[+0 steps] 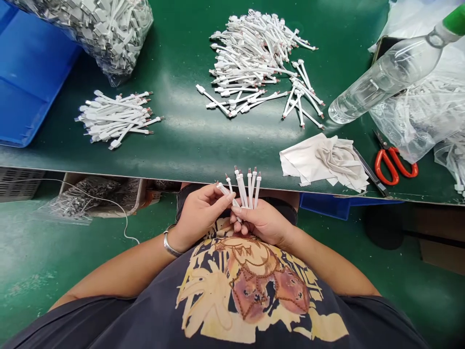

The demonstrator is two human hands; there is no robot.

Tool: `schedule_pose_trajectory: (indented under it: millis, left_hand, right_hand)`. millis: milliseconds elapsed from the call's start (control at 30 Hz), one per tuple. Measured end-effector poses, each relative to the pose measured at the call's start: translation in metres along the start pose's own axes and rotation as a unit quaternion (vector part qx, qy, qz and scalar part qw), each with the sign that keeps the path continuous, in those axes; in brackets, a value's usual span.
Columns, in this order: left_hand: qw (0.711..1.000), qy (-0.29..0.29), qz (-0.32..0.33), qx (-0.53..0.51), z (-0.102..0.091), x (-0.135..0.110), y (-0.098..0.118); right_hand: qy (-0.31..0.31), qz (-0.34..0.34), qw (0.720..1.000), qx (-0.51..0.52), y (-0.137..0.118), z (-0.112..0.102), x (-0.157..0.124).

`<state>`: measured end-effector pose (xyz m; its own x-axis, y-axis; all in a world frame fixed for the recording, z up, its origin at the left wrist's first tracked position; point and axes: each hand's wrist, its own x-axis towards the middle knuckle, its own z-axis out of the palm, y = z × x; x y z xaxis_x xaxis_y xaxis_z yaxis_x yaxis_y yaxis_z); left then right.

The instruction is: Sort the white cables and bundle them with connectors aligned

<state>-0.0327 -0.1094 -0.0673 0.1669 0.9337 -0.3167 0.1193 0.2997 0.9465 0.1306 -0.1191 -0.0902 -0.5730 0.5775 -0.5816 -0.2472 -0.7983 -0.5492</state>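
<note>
Both hands are held close to my body, just below the front edge of the green table (181,140). My right hand (267,223) is closed around a small bundle of short white cable pieces (247,186) that stand upright, their red-tipped ends pointing up. My left hand (199,211) pinches one white cable piece (224,190) at the left side of that bundle. A silver bracelet (170,246) is on my left wrist.
A large loose pile of white cable pieces (254,63) lies at the table's centre back; a smaller aligned pile (116,118) lies left. A blue bin (29,72), a bag of parts (101,29), a plastic bottle (388,72), a cloth (323,162), red scissors (394,165).
</note>
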Motion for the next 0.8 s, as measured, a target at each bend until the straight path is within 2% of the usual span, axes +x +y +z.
schedule_pose_trajectory:
  millis: [200,367,600,800]
  left_hand:
    - [0.999,0.032,0.0,0.0,0.0015,-0.0016,-0.0038]
    - [0.996,0.078,0.004,-0.03,0.0035,-0.003,-0.0074]
    - [0.993,0.074,0.008,-0.088,0.0043,-0.0054,-0.0072]
    - [0.994,0.086,0.026,-0.059,-0.0018,-0.0066,-0.0084]
  right_hand:
    - [0.023,-0.032,0.997,-0.068,0.0014,-0.0027,-0.0064]
    - [0.04,-0.051,0.995,-0.075,0.0021,-0.0038,-0.0086]
    - [0.057,-0.066,0.992,-0.087,0.0011,-0.0064,-0.0095]
    - [0.048,-0.06,0.994,-0.082,0.0016,-0.0076,-0.0099]
